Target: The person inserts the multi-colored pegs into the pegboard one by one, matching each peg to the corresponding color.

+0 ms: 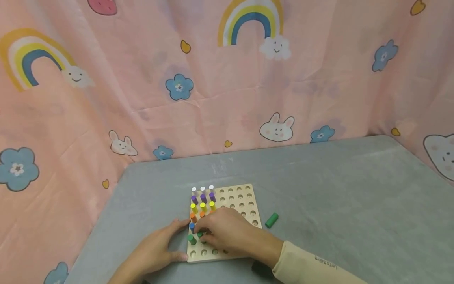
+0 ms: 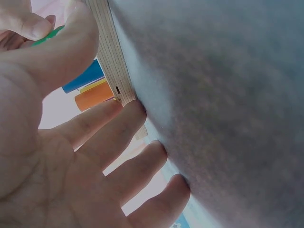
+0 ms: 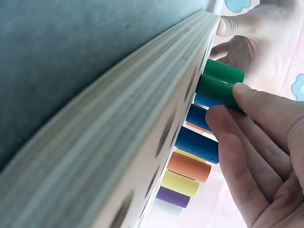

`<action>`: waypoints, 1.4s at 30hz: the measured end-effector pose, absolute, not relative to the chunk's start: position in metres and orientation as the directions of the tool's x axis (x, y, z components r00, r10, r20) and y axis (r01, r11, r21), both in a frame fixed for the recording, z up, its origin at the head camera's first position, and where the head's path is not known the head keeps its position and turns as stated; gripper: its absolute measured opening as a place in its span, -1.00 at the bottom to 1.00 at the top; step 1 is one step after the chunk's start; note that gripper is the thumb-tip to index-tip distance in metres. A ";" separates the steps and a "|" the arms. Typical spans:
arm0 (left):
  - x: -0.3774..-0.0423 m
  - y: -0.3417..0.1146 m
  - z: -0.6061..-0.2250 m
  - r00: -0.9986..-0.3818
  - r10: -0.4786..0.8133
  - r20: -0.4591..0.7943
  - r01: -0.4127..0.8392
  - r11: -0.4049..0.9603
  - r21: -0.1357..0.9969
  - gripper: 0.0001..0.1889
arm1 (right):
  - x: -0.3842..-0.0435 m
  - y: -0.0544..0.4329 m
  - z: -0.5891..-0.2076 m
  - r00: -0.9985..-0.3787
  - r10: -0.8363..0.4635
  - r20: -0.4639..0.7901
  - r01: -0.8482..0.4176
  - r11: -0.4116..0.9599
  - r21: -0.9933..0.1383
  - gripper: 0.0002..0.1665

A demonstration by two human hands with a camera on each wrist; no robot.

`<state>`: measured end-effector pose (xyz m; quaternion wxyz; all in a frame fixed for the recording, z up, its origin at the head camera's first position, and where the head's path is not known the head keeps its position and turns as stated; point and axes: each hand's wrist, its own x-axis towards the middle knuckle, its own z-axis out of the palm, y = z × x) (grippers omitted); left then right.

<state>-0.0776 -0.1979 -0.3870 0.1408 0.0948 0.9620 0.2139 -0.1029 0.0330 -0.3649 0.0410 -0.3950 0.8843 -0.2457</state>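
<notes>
A square wooden pegboard (image 1: pixel 227 202) lies on the table, with short rows of white, purple, yellow, orange, blue and green pegs on its left side. My right hand (image 1: pixel 230 232) reaches over the board and pinches a green peg (image 3: pixel 217 90) at its upper end, between thumb and fingers. This peg stands at the board surface beside another green peg (image 1: pixel 191 239). Nearby in the right wrist view is a blue peg (image 3: pixel 197 145). My left hand (image 1: pixel 156 244) rests against the board's left edge, its fingers extended and touching the side.
A loose green peg (image 1: pixel 272 220) lies on the grey table (image 1: pixel 337 205), right of the board. Partly hidden below my right forearm is a dark object (image 1: pixel 261 270), too covered to identify. A pink patterned curtain (image 1: pixel 220 102) hangs behind the table.
</notes>
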 end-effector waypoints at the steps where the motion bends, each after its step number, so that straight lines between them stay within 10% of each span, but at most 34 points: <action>1: -0.078 -0.198 -0.387 -0.942 0.242 -0.233 0.121 0.891 0.439 -0.09 | -0.103 0.033 -0.365 -0.685 -0.718 0.123 -0.678 0.567 -0.467 -0.84; 42: -0.079 -0.198 -0.390 -0.948 0.211 -0.237 0.096 0.903 0.419 -0.08 | -0.089 0.124 -0.355 -0.747 -0.665 0.031 -0.591 0.642 -0.489 -0.78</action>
